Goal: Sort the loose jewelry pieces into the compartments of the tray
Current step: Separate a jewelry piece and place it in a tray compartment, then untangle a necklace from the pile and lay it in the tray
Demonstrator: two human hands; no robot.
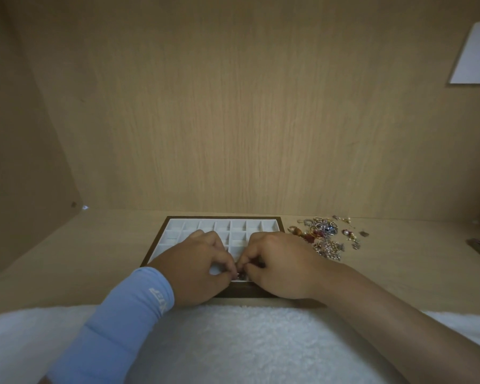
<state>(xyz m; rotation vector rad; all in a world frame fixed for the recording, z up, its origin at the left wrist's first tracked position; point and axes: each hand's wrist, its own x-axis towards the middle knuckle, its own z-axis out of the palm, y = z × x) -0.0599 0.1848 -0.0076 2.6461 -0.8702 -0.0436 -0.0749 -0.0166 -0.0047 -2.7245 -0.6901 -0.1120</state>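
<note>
Jewelry (324, 234) lies heaped on the desk (94, 259) just right of the tray (222, 217), in easy reach. Over the tray's near row, left hand (197, 270) and right hand (277, 264) pinch one small piece (240, 276) with curled fingers (230, 268), probably to set it down exactly.

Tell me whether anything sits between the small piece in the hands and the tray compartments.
Nothing visible does. The left hand and right hand pinch the small piece over the tray, near row; only their own fingers cover the cells below. The jewelry pile lies to its right.
</note>
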